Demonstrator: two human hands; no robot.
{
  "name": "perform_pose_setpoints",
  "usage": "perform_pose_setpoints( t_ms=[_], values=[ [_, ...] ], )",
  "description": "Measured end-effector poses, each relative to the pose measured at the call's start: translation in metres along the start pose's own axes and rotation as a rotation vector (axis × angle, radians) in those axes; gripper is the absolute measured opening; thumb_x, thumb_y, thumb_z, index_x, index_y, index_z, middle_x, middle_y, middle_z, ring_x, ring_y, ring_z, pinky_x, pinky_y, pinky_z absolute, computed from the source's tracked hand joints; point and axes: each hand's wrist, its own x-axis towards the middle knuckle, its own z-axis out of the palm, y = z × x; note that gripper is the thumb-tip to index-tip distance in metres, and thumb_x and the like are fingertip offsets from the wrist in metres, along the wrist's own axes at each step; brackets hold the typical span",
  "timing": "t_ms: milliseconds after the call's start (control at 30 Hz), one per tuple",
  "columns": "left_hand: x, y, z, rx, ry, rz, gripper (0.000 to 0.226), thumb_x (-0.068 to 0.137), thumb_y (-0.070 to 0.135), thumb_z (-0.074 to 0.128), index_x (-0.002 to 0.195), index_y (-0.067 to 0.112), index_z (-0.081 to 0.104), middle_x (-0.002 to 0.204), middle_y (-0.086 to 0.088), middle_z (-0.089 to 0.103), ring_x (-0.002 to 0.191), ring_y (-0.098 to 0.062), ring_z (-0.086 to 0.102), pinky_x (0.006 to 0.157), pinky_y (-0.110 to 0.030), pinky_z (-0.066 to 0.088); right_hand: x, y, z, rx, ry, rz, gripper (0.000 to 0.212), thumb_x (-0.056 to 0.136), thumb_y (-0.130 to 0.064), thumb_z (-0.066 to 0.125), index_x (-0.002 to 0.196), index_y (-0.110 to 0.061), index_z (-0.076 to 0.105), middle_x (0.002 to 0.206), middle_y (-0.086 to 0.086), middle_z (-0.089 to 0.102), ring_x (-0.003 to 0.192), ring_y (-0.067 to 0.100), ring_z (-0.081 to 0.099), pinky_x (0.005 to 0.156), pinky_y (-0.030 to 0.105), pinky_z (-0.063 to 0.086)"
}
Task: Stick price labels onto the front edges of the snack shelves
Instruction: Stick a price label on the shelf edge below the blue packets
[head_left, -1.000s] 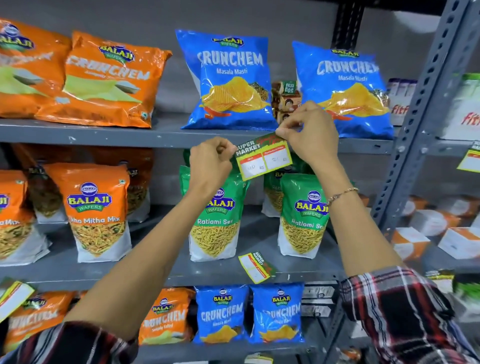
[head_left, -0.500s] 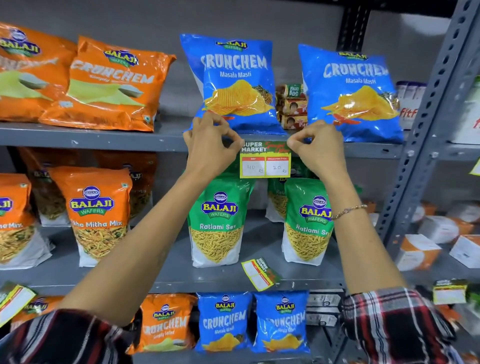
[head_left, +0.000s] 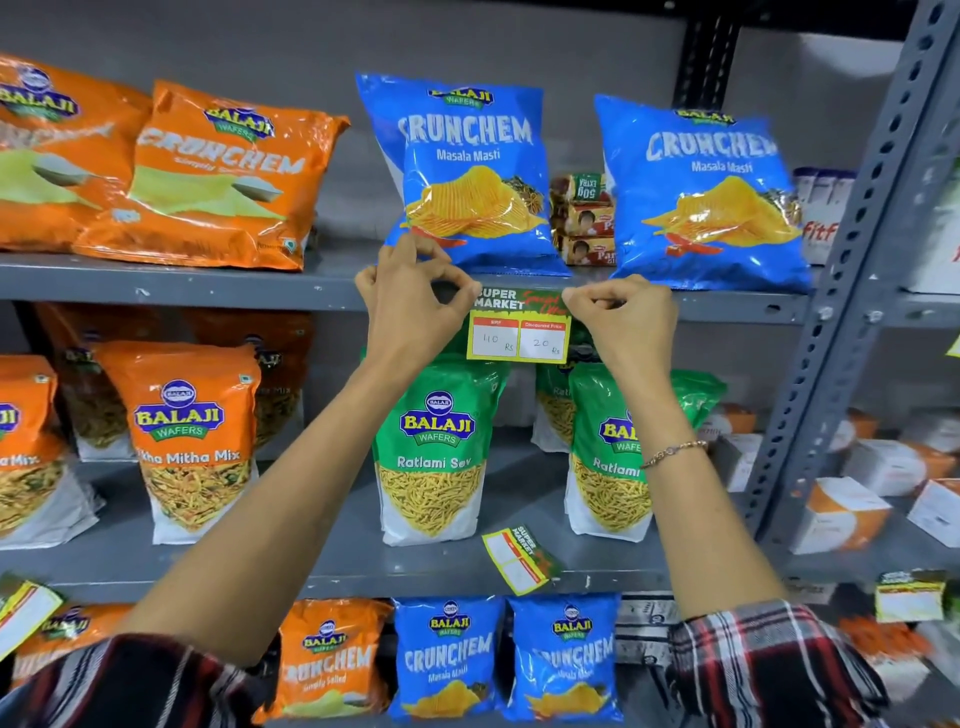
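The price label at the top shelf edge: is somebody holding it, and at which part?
Yes. The price label is pinched at its two upper corners, the left hand on its left corner and the right hand on its right, against the front edge of the top shelf.

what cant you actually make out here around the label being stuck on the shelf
Head view only:
- Price label: top corners hidden under the left hand and right hand, so adhesion is unclear.
- Red script on it: blurred.
- Green packs behind it: mostly hidden.
- Orange bag: cut by left edge.
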Motion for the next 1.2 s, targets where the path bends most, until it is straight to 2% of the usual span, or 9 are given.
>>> perform_pose_setpoints(
  t_ms=[133,233,433,567,667,833,933,1067,1200],
  values=[
    [-0.001,-0.001,0.000,-0.045,0.014,0.010,0.011,0.081,0.033,0.070,0.082,0.022,0.073,0.105,0.003,0.054,0.099,-0.005,0.040,0.088,-0.029,0.017,0.000,0.002,0.000,-0.008,-0.015,0.003,0.007,0.076,-0.030,0.074,0.075,-0.023,0.075,0.077,0.008,0.066,0.064,0.009,0.054,0.071,0.033,0.050],
    [-0.001,-0.004,0.000,-0.110,0.014,0.005,0.012,0.081,0.033,0.070,0.081,0.021,0.073,0.103,0.005,0.053,0.096,0.000,0.038,0.089,-0.029,0.017,-0.002,0.003,-0.002,-0.002,-0.019,-0.005,0.008,0.077,-0.030,0.072,0.074,-0.024,0.075,0.067,-0.002,0.057,0.067,0.011,0.053,0.069,0.032,0.048],
    [-0.003,-0.006,0.004,-0.091,0.025,0.028,0.012,0.081,0.032,0.070,0.081,0.020,0.073,0.105,-0.001,0.056,0.103,-0.007,0.044,0.088,-0.028,0.016,0.001,0.005,0.003,-0.104,0.003,-0.024,0.012,0.078,-0.036,0.071,0.076,-0.024,0.074,0.077,0.000,0.059,0.065,0.009,0.052,0.056,0.026,0.039],
    [-0.004,-0.007,0.008,-0.085,0.046,0.037,0.013,0.081,0.031,0.070,0.082,0.019,0.072,0.104,-0.001,0.055,0.106,-0.013,0.047,0.086,-0.027,0.016,-0.001,0.003,0.005,-0.152,0.043,-0.041,0.010,0.079,-0.035,0.070,0.078,-0.025,0.074,0.080,-0.002,0.059,0.067,0.014,0.056,0.057,0.024,0.038],
    [-0.006,-0.007,0.011,-0.080,0.080,0.040,0.012,0.079,0.031,0.070,0.082,0.019,0.069,0.101,0.001,0.054,0.104,-0.011,0.047,0.088,-0.027,0.016,-0.003,0.003,0.007,-0.169,0.080,-0.066,0.009,0.079,-0.034,0.070,0.077,-0.026,0.072,0.079,-0.001,0.061,0.068,0.016,0.059,0.055,0.027,0.044],
    [-0.007,-0.004,0.011,-0.222,0.120,0.032,0.030,0.074,0.026,0.074,0.091,0.013,0.054,0.092,0.007,0.051,0.084,-0.012,0.051,0.094,-0.037,0.033,-0.011,0.003,0.010,-0.190,0.140,-0.142,0.021,0.081,-0.032,0.071,0.094,-0.019,0.060,0.065,-0.007,0.058,0.068,0.014,0.057,0.059,0.025,0.039],
    [-0.007,0.002,0.015,-0.262,0.087,0.088,0.035,0.074,0.034,0.076,0.094,0.014,0.055,0.096,0.005,0.056,0.085,-0.010,0.050,0.091,-0.049,0.044,-0.015,0.000,0.016,-0.174,0.119,-0.160,0.021,0.080,-0.036,0.071,0.088,-0.019,0.061,0.064,-0.007,0.058,0.068,0.017,0.060,0.057,0.028,0.042],
    [-0.005,0.011,0.026,-0.207,0.073,0.098,0.045,0.071,0.045,0.076,0.098,0.016,0.056,0.101,-0.001,0.061,0.091,-0.011,0.050,0.088,-0.030,0.030,-0.017,-0.004,0.027,-0.176,0.079,-0.155,0.022,0.078,-0.040,0.072,0.077,-0.020,0.062,0.064,-0.006,0.058,0.069,0.019,0.062,0.055,0.030,0.044],
    [-0.004,0.009,0.030,-0.181,0.093,0.074,0.045,0.068,0.042,0.079,0.097,0.015,0.057,0.098,-0.002,0.061,0.091,-0.018,0.054,0.085,-0.028,0.028,-0.015,-0.005,0.031,-0.166,0.074,-0.122,0.022,0.077,-0.040,0.073,0.072,-0.021,0.063,0.062,-0.008,0.059,0.070,0.020,0.064,0.058,0.031,0.048]
  ],
)
